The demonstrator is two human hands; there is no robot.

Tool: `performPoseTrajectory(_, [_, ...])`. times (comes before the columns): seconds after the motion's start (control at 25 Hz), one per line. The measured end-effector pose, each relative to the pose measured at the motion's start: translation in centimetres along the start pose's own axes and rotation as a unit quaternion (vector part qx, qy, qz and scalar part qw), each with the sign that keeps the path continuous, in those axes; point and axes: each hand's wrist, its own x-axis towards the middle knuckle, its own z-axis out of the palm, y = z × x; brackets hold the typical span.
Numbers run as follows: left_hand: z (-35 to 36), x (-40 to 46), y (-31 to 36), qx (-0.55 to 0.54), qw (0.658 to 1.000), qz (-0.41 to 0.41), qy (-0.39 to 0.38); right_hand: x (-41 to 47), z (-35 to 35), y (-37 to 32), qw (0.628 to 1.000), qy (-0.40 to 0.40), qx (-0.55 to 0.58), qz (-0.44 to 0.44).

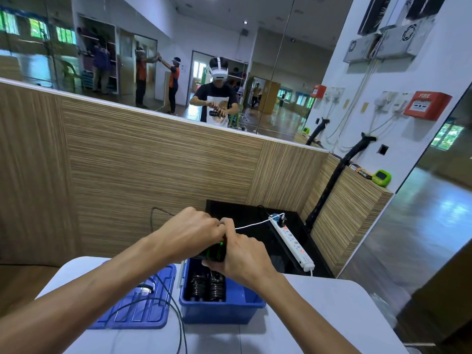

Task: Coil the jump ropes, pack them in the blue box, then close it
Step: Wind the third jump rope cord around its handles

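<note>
A black jump rope with green-marked handles is held above the open blue box. My left hand grips it from the left and my right hand grips it from the right, fingers curled round it. Its loose black cord hangs down over the table and across the blue lid, which lies flat to the left of the box. Inside the box, two coiled black ropes lie side by side at its left end.
The box and lid sit on a white table. Behind it stands a black surface carrying a white power strip with a white cable. A wood-panelled wall and a mirror rise beyond.
</note>
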Motion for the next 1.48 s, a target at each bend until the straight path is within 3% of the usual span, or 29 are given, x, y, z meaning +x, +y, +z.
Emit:
performPoseTrajectory(0.12, [0.0, -0.1, 2.6, -0.053, 0.998, -0.028, 0.035, 0.7, 0.4, 0.8, 1.0, -0.018, -0.015, 0.019])
performPoseTrajectory(0.28, [1.1, -1.4, 6.8, -0.146, 0.964, -0.216, 0.04, 1.5, 0.2, 2.2, 0.999, 0.016, -0.007, 0.046])
performPoseTrajectory(0.32, [1.1, -1.6, 7.6, -0.239, 0.93, -0.279, 0.031, 1.5, 0.1, 2.4, 0.999, 0.025, -0.012, 0.042])
performPoseTrajectory(0.36, [0.9, -1.7, 8.2, -0.365, 0.866, -0.341, 0.032, 1.5, 0.2, 2.4, 0.999, 0.031, -0.017, 0.036])
performPoseTrajectory(0.44, [1.7, -1.4, 8.9, -0.592, 0.705, -0.387, 0.056, 1.5, 0.1, 2.5, 0.999, 0.041, -0.022, 0.028])
performPoseTrajectory(0.52, [2.2, -1.2, 7.9, -0.734, 0.557, -0.388, 0.03, 1.5, 0.1, 2.7, 0.998, 0.051, -0.023, 0.028])
performPoseTrajectory(0.56, [2.2, -1.1, 7.3, -0.773, 0.516, -0.368, -0.005, 1.6, 0.0, 2.7, 0.998, 0.054, -0.025, 0.027])
performPoseTrajectory(0.6, [2.2, -1.0, 6.8, -0.794, 0.497, -0.349, -0.036, 1.7, 0.0, 2.7, 0.998, 0.055, -0.029, 0.024])
performPoseTrajectory(0.68, [2.4, -1.0, 6.4, -0.799, 0.508, -0.318, -0.041, 1.7, -0.1, 2.7, 0.997, 0.056, -0.039, 0.018])
performPoseTrajectory(0.76, [2.6, -1.0, 6.6, -0.791, 0.528, -0.309, 0.011, 1.6, -0.2, 2.7, 0.997, 0.052, -0.044, 0.022])
performPoseTrajectory(0.8, [2.7, -0.9, 7.0, -0.751, 0.581, -0.312, 0.029, 1.5, -0.2, 2.8, 0.998, 0.044, -0.044, 0.026])
performPoseTrajectory(0.92, [1.8, -0.1, 8.2, -0.429, 0.835, -0.339, -0.065, 1.4, 0.4, 2.7, 0.998, 0.01, -0.048, 0.038])
performPoseTrajectory(0.96, [0.7, 0.2, 8.9, -0.33, 0.867, -0.356, -0.11, 1.3, 0.7, 2.6, 0.998, 0.005, -0.049, 0.044])
performPoseTrajectory(1.08, [0.2, 0.8, 11.3, -0.23, 0.895, -0.341, -0.173, 1.3, 0.9, 2.6, 0.997, -0.002, -0.038, 0.071])
performPoseTrajectory(1.16, [0.9, 0.2, 12.1, -0.192, 0.913, -0.333, -0.137, 1.2, 0.7, 2.7, 0.996, -0.008, -0.03, 0.082])
performPoseTrajectory(1.28, [2.4, -1.0, 12.2, -0.204, 0.916, -0.336, -0.084, 0.8, 0.7, 2.9, 0.997, -0.001, -0.039, 0.069])
performPoseTrajectory(1.36, [2.5, -1.5, 11.6, -0.354, 0.864, -0.357, 0.009, 0.4, 0.6, 3.0, 0.998, 0.005, -0.039, 0.055])
performPoseTrajectory(1.4, [2.4, -1.6, 11.4, -0.451, 0.814, -0.364, 0.04, 0.2, 0.5, 3.1, 0.998, 0.007, -0.038, 0.051])
performPoseTrajectory(1.44, [2.5, -1.4, 11.0, -0.564, 0.732, -0.38, 0.049, 0.1, 0.4, 3.2, 0.998, 0.009, -0.042, 0.045])
performPoseTrajectory(1.48, [2.6, -1.1, 10.4, -0.671, 0.628, -0.393, 0.039, 0.1, 0.2, 3.2, 0.998, 0.014, -0.049, 0.038])
